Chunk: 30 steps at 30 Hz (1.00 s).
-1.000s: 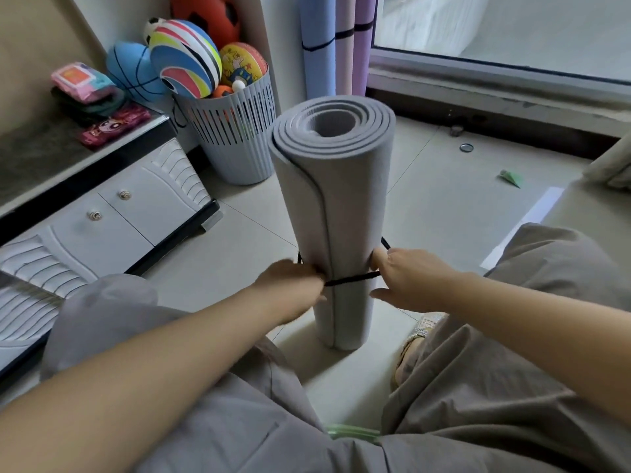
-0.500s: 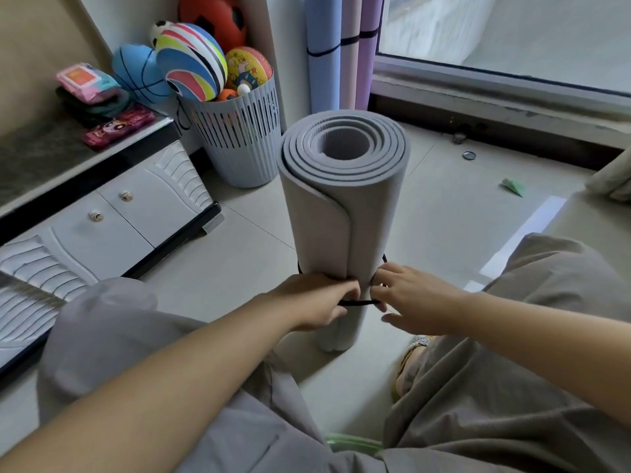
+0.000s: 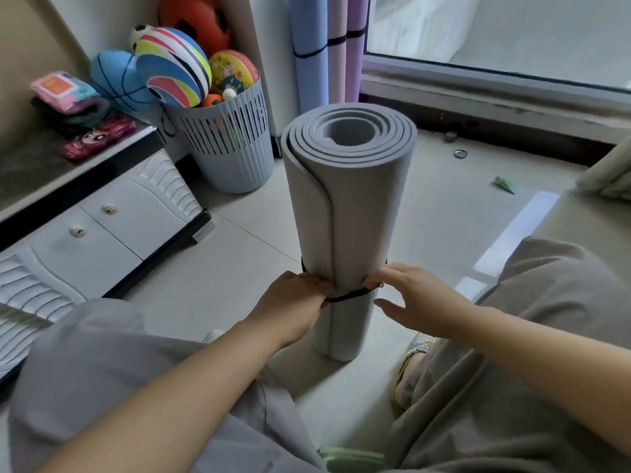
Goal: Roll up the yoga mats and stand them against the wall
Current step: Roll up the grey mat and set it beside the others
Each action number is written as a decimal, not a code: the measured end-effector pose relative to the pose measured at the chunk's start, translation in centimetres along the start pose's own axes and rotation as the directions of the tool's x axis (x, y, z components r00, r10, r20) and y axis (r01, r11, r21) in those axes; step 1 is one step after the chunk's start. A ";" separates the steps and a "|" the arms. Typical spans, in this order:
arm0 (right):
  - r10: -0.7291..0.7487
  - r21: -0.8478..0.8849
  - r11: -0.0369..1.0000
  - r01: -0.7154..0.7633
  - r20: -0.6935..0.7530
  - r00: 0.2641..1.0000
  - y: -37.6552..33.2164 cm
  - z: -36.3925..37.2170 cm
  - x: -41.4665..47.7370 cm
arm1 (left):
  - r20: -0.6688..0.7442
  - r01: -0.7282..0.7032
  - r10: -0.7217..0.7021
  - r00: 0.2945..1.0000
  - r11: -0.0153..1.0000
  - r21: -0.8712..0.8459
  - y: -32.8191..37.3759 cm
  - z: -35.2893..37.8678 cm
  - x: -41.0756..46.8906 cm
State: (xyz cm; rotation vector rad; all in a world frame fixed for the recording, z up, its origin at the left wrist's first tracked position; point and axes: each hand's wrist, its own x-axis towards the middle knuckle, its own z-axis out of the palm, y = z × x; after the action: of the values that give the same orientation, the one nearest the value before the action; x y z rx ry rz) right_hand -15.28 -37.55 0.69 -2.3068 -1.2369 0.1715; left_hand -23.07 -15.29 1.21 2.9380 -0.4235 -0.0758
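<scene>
A rolled grey yoga mat (image 3: 355, 213) stands upright on the tiled floor between my knees. A black elastic band (image 3: 348, 296) circles its lower part. My left hand (image 3: 290, 302) pinches the band at the mat's left side. My right hand (image 3: 416, 295) touches the band on the right with its fingertips, the other fingers spread. Against the far wall stand three rolled mats: blue (image 3: 309, 46), pink (image 3: 336, 46) and purple (image 3: 356, 46), each with a black band.
A grey slatted basket (image 3: 235, 155) full of balls stands left of the standing mats. A low white cabinet (image 3: 102, 230) runs along the left. A window sill (image 3: 495, 97), a small ring (image 3: 460, 153) and a green scrap (image 3: 505, 184) lie at the right.
The mat has turned slightly so its seam faces me. The band sits a little lower, and my right hand's fingers have spread apart.
</scene>
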 end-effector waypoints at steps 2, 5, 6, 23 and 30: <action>-0.020 0.062 0.998 0.033 -0.203 0.979 -0.1 -1.0 -0.4 | -0.058 -0.040 0.039 0.998 0.999 -0.025 -0.5 0.3 -0.2; -0.082 -0.006 0.995 0.095 -0.552 0.830 -1.1 -4.7 0.9 | -0.127 -0.084 0.083 0.988 0.996 0.001 -1.2 0.9 -0.1; -0.113 -0.050 0.993 0.105 -0.623 0.774 -1.7 -6.2 1.8 | -0.131 -0.093 0.092 0.987 0.996 0.002 -1.2 1.0 0.0; -0.047 -0.304 0.952 0.025 -0.068 0.997 -7.1 -14.5 7.8 | -0.267 0.231 -0.289 0.919 0.946 -0.226 -1.3 -3.8 -0.6; -0.101 -0.270 0.959 0.084 -0.047 0.994 -7.7 -15.6 6.8 | 0.439 0.458 -0.516 0.735 -0.099 -0.883 0.3 -15.3 0.1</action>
State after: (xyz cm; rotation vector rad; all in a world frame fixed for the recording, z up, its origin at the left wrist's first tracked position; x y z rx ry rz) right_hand -11.74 -34.44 18.79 -2.4525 -1.4075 -0.1054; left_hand -21.93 -13.15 16.34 1.4717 0.6284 -0.2644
